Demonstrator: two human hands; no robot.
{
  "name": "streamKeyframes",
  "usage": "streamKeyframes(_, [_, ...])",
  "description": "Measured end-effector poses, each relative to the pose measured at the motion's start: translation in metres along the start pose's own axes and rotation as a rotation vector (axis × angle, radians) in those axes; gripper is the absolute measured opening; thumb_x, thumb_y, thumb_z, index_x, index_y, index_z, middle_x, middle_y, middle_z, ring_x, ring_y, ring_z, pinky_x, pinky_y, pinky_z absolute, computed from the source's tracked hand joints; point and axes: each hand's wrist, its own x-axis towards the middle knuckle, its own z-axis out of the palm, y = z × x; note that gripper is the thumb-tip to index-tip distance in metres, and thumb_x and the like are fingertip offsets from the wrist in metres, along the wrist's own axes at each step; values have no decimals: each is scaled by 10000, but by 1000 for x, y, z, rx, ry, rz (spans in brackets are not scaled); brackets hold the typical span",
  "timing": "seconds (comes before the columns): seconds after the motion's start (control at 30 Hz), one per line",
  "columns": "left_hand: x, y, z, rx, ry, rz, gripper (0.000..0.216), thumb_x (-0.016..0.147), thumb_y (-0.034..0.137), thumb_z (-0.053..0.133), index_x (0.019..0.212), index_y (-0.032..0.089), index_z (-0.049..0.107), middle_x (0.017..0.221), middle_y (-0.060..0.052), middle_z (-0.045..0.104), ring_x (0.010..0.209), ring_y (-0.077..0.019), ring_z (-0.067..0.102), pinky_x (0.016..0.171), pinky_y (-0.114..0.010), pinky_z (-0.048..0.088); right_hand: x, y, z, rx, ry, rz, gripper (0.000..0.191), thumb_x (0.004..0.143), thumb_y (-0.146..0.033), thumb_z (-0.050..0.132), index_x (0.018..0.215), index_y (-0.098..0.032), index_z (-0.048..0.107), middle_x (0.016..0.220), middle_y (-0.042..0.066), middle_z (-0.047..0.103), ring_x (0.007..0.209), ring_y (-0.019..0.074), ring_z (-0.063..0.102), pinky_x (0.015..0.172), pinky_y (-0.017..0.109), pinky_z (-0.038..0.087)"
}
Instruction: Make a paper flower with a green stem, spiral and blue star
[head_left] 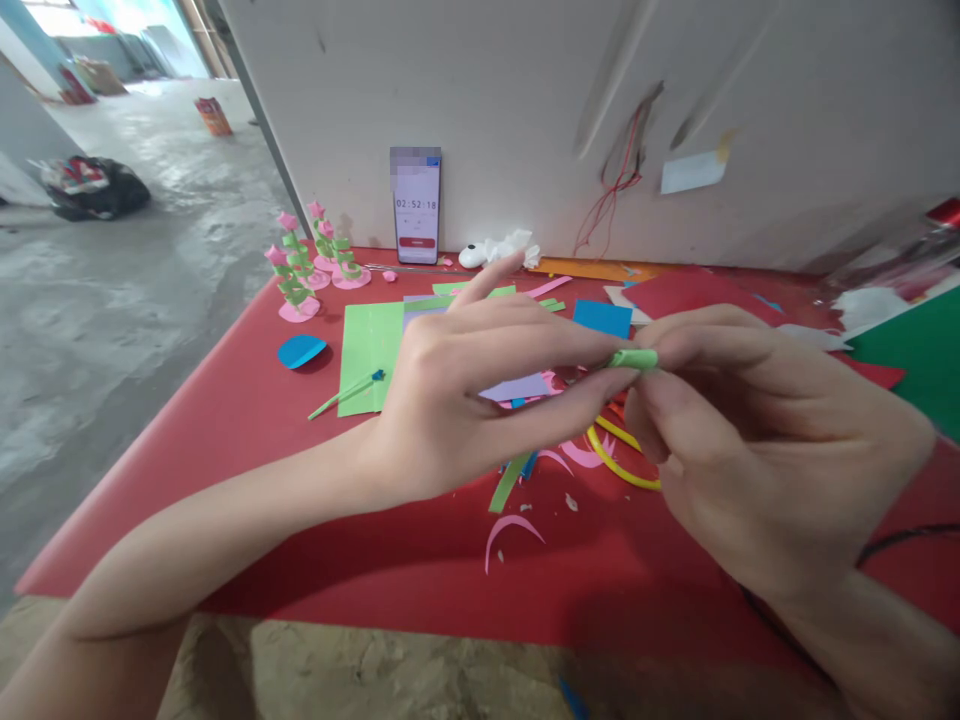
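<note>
Red table (pixel 247 420) with green sheet (pixel 371 355), blue disc (pixel 301 351), pink paper flowers (pixel 300 265), propped phone (pixel 416 205), scattered scraps.

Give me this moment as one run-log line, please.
left hand: pinching green paper roll | right hand: pinching same roll | below: red table, paper scraps

One head-worn camera looks forward and down, close over the red table (pixel 225 440).

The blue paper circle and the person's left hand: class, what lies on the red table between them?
In the head view, a green paper sheet and a thin green paper stem lie between the blue circle and the left hand.
</note>
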Motion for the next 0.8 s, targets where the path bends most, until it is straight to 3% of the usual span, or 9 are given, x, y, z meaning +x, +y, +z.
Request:
streamKeyframes(0.17, [0, -8, 3, -16, 29, 30, 64, 765, 157, 661, 774, 220, 663, 707, 34, 721, 586, -92, 611, 894, -358, 507, 4, 6, 0, 86, 1, 82, 143, 767, -72, 555, 796, -193, 626, 703, -29, 531, 453, 5, 403, 347, 154, 313])
streamKeyframes(0.27, [0, -8, 5, -81, -5, -63, 55, 760, 170, 668, 809, 194, 671, 782, 16, 731, 662, -101, 637, 776, -298, 535, 8, 8, -1, 120, 7, 173, 121, 768, -100, 558, 773, -189, 640, 577, -42, 476, 396, 8, 351, 315, 151, 263])
streamKeyframes(0.37, [0, -3, 5, -143, -15, -177, 71, 743, 151, 675, 794, 201, 681, 840, 22, 727, 738, -109, 654, 724, -255, 541, 9, 9, -2, 145, 14, 201, 145, 763, -90, 557, 767, -202, 649, 595, -45, 513, 414, 4, 362, 328, 140, 264])
streamKeyframes(0.53, [3, 5, 2, -241, -37, -358, 50, 766, 183, 662, 730, 196, 694, 736, 46, 722, 710, -104, 666, 652, -206, 548, 10, 12, -3, 89, -9, 44, 174, 772, -72, 561, 806, -220, 646, 743, -30, 557, 541, 8, 463, 437, 143, 374])
streamKeyframes(0.8, [7, 5, -1, -258, -64, -424, 116, 779, 268, 649, 798, 183, 726, 723, 62, 731, 669, -101, 681, 550, -154, 545, 15, 20, -8, -165, 15, -249, 240, 696, -51, 664, 837, -245, 667, 729, -14, 520, 650, 37, 457, 473, 163, 357])
